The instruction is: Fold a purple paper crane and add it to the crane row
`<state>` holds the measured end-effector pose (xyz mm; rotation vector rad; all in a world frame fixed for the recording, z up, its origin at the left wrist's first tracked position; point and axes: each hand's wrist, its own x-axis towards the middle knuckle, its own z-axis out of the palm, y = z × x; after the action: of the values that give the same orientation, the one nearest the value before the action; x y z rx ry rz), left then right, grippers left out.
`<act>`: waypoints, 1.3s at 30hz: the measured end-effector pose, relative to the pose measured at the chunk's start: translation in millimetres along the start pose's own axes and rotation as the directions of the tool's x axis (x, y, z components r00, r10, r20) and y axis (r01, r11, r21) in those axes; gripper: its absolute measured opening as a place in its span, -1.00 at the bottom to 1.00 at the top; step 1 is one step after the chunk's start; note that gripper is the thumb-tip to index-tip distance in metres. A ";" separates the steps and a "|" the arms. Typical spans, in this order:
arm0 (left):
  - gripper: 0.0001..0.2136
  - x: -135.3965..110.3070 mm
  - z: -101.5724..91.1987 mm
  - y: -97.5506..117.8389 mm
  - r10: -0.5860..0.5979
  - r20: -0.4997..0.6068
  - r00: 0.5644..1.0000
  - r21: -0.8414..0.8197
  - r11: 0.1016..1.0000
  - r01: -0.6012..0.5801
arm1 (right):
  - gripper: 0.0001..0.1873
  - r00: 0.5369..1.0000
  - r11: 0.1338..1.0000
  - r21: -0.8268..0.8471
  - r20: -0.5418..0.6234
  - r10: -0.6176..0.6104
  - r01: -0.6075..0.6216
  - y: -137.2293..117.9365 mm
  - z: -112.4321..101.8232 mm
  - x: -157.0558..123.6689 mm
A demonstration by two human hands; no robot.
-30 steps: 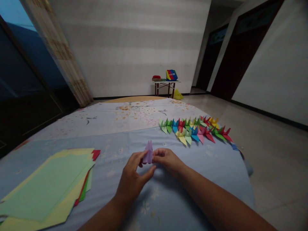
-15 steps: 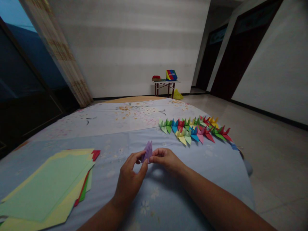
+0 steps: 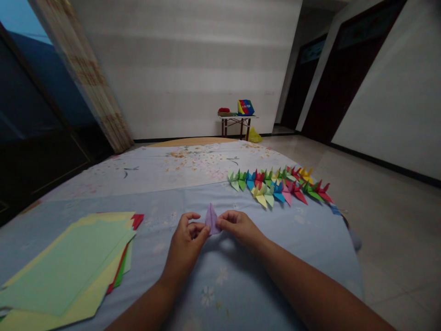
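A small piece of folded purple paper [image 3: 212, 220] is held up between my hands, its narrow point upward and its wider end low. My left hand [image 3: 189, 232] pinches its lower left edge between thumb and a finger, with the index finger raised off the paper. From the other side, my right hand [image 3: 236, 225] grips the lower right edge between thumb and bent fingers. Both hands hover just above the blue flowered tablecloth [image 3: 220, 280]. The fingertips hide parts of the paper's lower edges.
Several folded paper cranes [image 3: 287, 195] in many colours stand in rows to the right. At the left lies a stack of coloured paper sheets [image 3: 76, 262], pale green on top. Beyond the table, a small side table [image 3: 237, 117] stands against the wall.
The purple paper has turned from a narrow, edge-on look to a flatter, wider face. My left index finger has lifted away from it, while the right hand stays nearly in place.
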<state>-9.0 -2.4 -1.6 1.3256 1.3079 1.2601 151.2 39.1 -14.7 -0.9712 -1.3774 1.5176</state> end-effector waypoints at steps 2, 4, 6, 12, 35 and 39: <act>-0.67 0.8 -0.5 -1.9 -0.015 0.015 1.000 0.036 0.999 0.015 | -0.73 0.999 0.992 -0.127 -0.039 -0.013 0.008 4.0 -0.4 0.7; -0.78 1.4 -1.2 -4.1 0.027 0.036 0.999 0.168 0.985 -0.033 | -0.80 0.995 0.948 -0.318 -0.086 -0.051 0.022 5.7 -0.3 0.0; -0.89 1.9 -1.8 -6.5 0.112 0.092 0.989 0.354 0.925 -0.137 | -0.84 0.986 0.848 -0.529 -0.121 -0.118 0.037 4.8 0.7 -1.7; -0.90 2.5 -2.9 -12.7 0.296 0.264 0.918 0.743 0.544 -0.389 | -0.84 0.983 0.545 -0.838 -0.062 -0.175 0.044 4.5 4.0 -1.6; -0.64 -28.5 13.1 4.3 0.008 0.435 0.900 0.895 0.111 -0.433 | -0.77 0.950 0.193 -0.945 0.222 -0.218 0.265 3.5 -5.1 -9.0; -0.64 -28.5 12.8 4.7 0.014 0.433 0.901 0.895 0.112 -0.432 | -0.71 0.961 0.145 -0.961 0.209 -0.183 0.237 4.7 -3.2 -7.4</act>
<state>6.0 -30.2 -0.8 2.6439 1.7817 0.0264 156.3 33.1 -19.6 -1.3681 -2.4964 0.1623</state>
